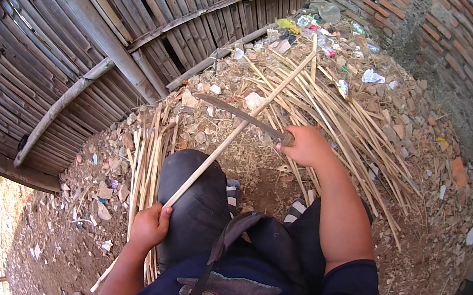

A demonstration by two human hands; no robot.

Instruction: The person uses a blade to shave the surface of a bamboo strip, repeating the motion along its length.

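My left hand (150,224) is closed round the lower end of a long pale bamboo strip (218,150), which slants up and away to the right past my left knee. In my right hand (305,146) is the handle of a machete (239,113); its dark blade points left and crosses the strip about midway. Whether the blade touches the strip, I cannot tell. Beyond my right hand lies a loose spread of bamboo strips (341,121). Another bundle of strips (148,158) lies along the outside of my left leg.
A bamboo slat wall (79,40) with thick poles stands at the left and far left. A brick wall (448,42) curves round the far right. Rubble and litter (306,31), including plastic scraps, cover the ground at the back. My knees are bent close below my hands.
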